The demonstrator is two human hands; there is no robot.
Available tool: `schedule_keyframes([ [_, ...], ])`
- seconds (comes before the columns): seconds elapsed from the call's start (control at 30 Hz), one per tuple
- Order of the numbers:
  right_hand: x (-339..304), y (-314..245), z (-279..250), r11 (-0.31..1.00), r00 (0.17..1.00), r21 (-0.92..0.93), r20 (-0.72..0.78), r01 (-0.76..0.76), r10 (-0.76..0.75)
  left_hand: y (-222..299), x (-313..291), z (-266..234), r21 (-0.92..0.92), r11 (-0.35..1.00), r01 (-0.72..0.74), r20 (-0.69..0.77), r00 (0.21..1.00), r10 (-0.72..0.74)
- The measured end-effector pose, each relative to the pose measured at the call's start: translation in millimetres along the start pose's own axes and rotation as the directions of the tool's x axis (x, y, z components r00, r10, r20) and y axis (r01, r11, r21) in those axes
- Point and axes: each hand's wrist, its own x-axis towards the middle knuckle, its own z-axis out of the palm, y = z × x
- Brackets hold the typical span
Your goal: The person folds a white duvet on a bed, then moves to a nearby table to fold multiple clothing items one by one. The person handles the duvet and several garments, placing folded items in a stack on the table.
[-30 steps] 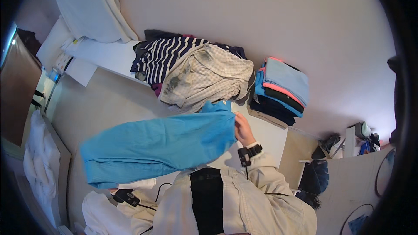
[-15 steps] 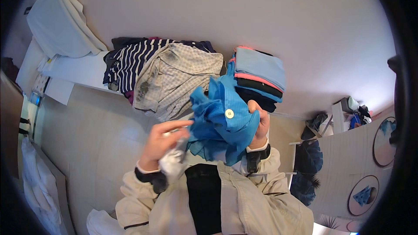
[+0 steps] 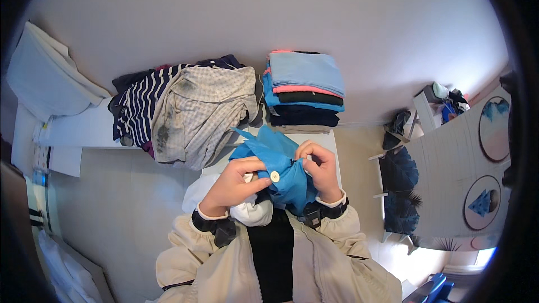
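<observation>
Close in front of my chest is a piece of thin, crumpled bright blue cloth (image 3: 275, 148) with a round cream button (image 3: 274, 177) on it. My left hand (image 3: 231, 188) grips the cloth's left side, its thumb beside the button. On the right side, my right hand (image 3: 323, 171) pinches the fabric between thumb and fingers, and a small dark bit shows at that pinch. A bunched white cloth (image 3: 254, 214) hangs below my left hand; whether that hand also holds it, I cannot tell.
Behind the hands, a loose heap of clothes with a grey checked garment (image 3: 202, 106) lies on a white surface. Right of it stands a neat folded stack (image 3: 309, 73). A pale cloth (image 3: 48, 73) drapes at far left; a patterned panel (image 3: 435, 191) stands at right.
My left hand has come in from the side and now grips the blue cloth. The cloth has dropped lower and turned, and my right hand now pinches it higher up. The view has shifted.
</observation>
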Motion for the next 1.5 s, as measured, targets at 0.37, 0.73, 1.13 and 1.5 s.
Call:
schedule_keyframes([
  [0.37, 7, -38, 52, 0.955, 0.980, -0.268, 0.182, 0.128, -0.080, 8, -25, -17, -0.103, 0.991, 0.082, -0.074, 0.993, -0.090],
  [0.73, 12, -26, 65, 0.979, 0.993, -0.200, 0.119, 0.032, -0.008, -17, -11, -11, -0.527, 0.849, 0.039, -0.112, 0.987, -0.114],
  [1.13, 8, -20, 49, 0.823, 0.943, -0.461, 0.202, 0.331, -0.265, -21, 17, 10, -0.260, 0.962, 0.084, -0.089, 0.990, -0.110],
  [1.5, 31, -14, -8, 0.985, 0.908, -0.167, -0.402, 0.052, -0.116, -27, 5, 3, 0.116, 0.964, 0.240, 0.383, 0.885, -0.267],
])
